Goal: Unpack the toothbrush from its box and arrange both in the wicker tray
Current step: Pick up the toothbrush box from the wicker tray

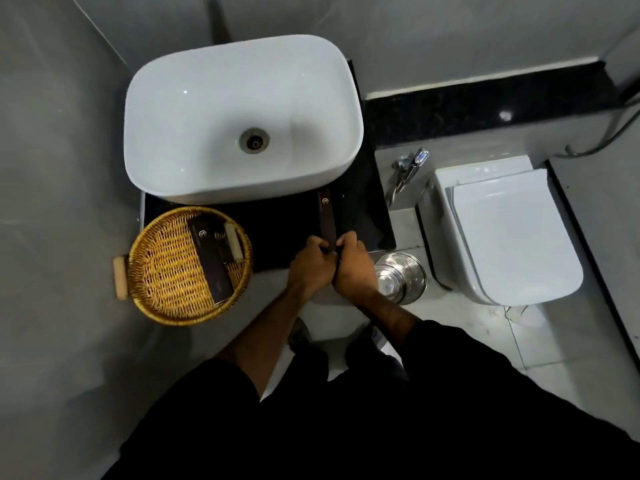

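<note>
A long, narrow dark toothbrush box [326,216] with a small pale logo points away from me over the black counter. My left hand [309,266] and my right hand [353,268] are both closed around its near end, pressed together. The toothbrush itself is hidden. At the left, the round wicker tray [162,271] with wooden handles sits on the counter's front corner. Inside it lies another dark box [211,261] on a slant, with a smaller dark item beside it.
A white basin [242,116] fills the back of the black counter [284,230]. A steel bin [400,277] stands on the floor right of my hands, with a white toilet [505,233] and a chrome tap [410,166] beyond it. Grey walls close in at the left.
</note>
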Demonstrator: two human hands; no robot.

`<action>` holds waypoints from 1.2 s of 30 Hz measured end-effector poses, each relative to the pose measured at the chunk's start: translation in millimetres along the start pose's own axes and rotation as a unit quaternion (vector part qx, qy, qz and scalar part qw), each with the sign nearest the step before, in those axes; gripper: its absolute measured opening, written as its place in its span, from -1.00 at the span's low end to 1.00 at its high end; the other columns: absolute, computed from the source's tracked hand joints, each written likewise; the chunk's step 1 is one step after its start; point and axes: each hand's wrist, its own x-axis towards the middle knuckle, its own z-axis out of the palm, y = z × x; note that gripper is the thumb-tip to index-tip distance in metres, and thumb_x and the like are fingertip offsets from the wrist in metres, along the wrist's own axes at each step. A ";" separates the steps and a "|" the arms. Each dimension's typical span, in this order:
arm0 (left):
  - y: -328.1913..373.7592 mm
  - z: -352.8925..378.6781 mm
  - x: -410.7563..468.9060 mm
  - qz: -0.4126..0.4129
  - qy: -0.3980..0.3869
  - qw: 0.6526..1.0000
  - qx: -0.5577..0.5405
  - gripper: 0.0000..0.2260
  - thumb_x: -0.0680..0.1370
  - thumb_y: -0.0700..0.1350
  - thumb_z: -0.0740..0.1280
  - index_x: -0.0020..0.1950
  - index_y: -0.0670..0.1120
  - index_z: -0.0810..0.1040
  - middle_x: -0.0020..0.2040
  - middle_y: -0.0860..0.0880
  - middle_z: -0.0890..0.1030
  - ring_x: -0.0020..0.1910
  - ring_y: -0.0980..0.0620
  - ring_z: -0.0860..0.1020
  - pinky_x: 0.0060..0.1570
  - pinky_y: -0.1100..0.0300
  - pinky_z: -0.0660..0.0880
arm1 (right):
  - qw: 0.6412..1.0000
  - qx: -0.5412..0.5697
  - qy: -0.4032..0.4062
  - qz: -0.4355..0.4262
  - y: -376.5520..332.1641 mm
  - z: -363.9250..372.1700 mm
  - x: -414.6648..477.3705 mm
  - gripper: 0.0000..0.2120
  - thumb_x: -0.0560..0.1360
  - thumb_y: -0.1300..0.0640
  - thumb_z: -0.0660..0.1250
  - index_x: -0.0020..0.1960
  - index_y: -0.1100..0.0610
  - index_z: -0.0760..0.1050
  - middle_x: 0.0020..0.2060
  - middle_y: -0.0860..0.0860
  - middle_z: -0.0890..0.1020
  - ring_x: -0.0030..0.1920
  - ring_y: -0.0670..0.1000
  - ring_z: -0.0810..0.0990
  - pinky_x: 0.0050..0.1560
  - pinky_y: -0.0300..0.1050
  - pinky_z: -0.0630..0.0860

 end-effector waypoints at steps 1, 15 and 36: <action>-1.9 1.2 -0.4 0.000 0.002 1.000 0.001 -0.71 0.54 0.06 0.30 0.22 -0.01 0.43 0.10 -0.05 0.64 0.07 -0.08 0.62 -0.09 0.21 0.39 | 1.000 0.008 0.005 0.002 1.9 0.0 -0.5 -0.75 0.54 0.20 0.29 0.20 0.15 0.36 0.12 0.18 0.55 0.02 0.29 0.64 -0.06 -0.02 0.44; 0.3 -3.8 -28.0 0.013 0.131 0.944 -0.302 -0.60 0.62 0.13 0.23 0.34 -0.09 0.32 0.04 -0.03 0.56 -0.09 0.07 0.59 -0.22 0.27 0.53 | 0.999 -0.044 -0.001 0.005 49.7 -29.7 -90.6 -0.49 0.22 -0.06 0.48 -0.01 -0.14 0.21 -0.13 -0.12 0.66 -0.24 -0.02 0.66 -0.38 -0.31 0.47; 31.0 -16.0 -58.9 -0.197 -0.167 0.678 -0.688 -0.85 0.58 -0.05 0.25 -0.09 -0.10 0.53 -0.29 -0.04 0.59 -0.50 0.08 0.61 -0.50 0.34 0.52 | 0.897 0.097 0.306 -0.303 -75.6 -131.7 -171.7 -0.51 0.55 0.03 0.47 0.44 0.05 0.47 0.26 -0.08 0.62 0.06 -0.11 0.68 0.08 -0.28 0.62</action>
